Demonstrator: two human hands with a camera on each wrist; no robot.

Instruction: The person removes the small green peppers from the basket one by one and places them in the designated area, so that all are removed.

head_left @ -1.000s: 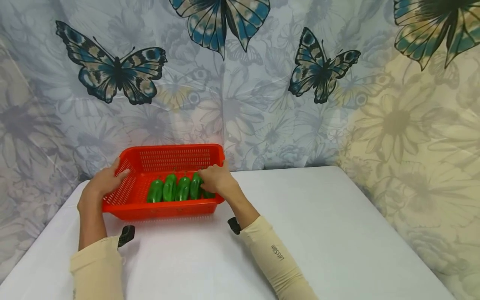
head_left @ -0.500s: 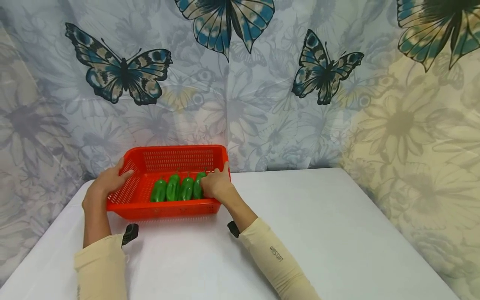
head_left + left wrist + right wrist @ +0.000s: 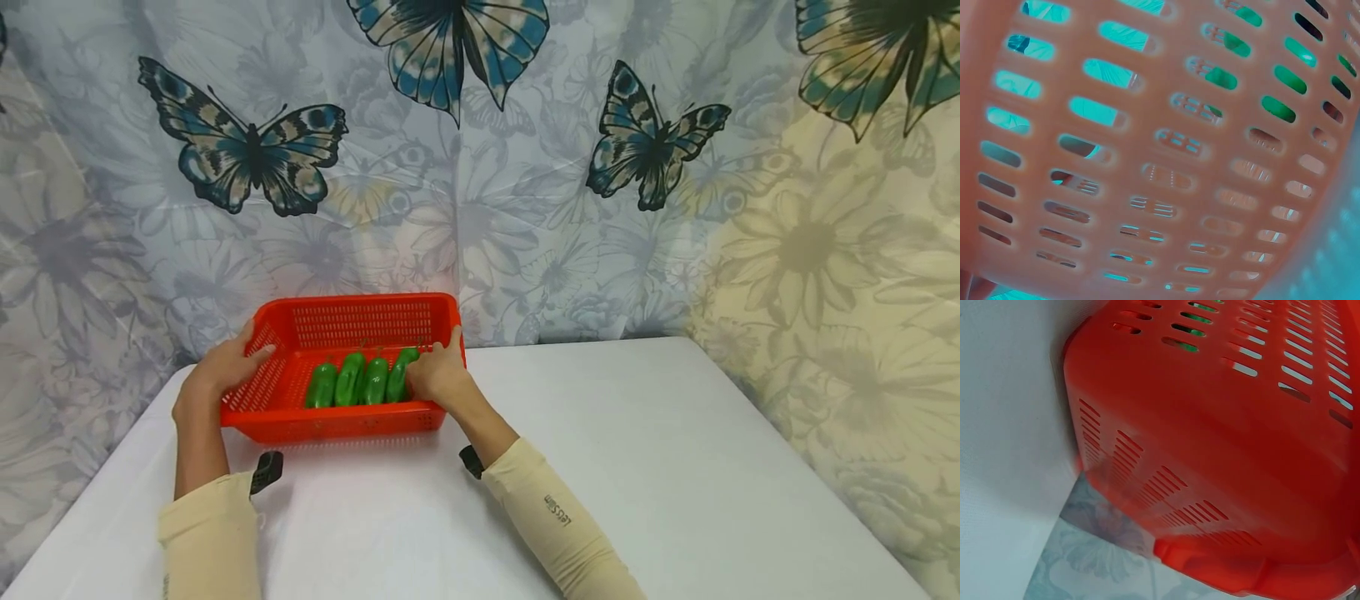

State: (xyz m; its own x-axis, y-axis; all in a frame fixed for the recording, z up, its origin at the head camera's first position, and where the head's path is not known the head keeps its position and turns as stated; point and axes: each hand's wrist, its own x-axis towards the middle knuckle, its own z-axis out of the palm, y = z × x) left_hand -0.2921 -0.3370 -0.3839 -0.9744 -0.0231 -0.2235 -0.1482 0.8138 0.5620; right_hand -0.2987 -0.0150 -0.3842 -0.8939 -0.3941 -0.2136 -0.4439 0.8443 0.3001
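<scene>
**Right hand [image 3: 440,373] dips a touch at the basket [image 3: 362,317], and a patch of green vanishes**

And that's the change: a second ago a bit of green showed beneath the right palm, and now it's out of sight behind the hand. Whole scene slips slightly right and down in the head view, backdrop [image 3: 525,200] and all, while the basket keeps its place near the far edge of the white table [image 3: 585,433], over on the left side.

Both hands have it by the ends! On the left, the left hand [image 3: 222,368] grips the short side, thumb over the inside, fingers outside the wall. Across from it, the right hand holds the other end, one finger up along the rim, the rest bent inward; their tips I can't make out.

Inside, at least four green peppers [image 3: 376,382] lie side by side toward the near wall, stems pointing away, the rightmost just beside the right hand. Green shows through the slots in both wrist views. Pale sleeves [image 3: 210,537] cover the forearms, a small black block [image 3: 267,472] at each wrist.
</scene>
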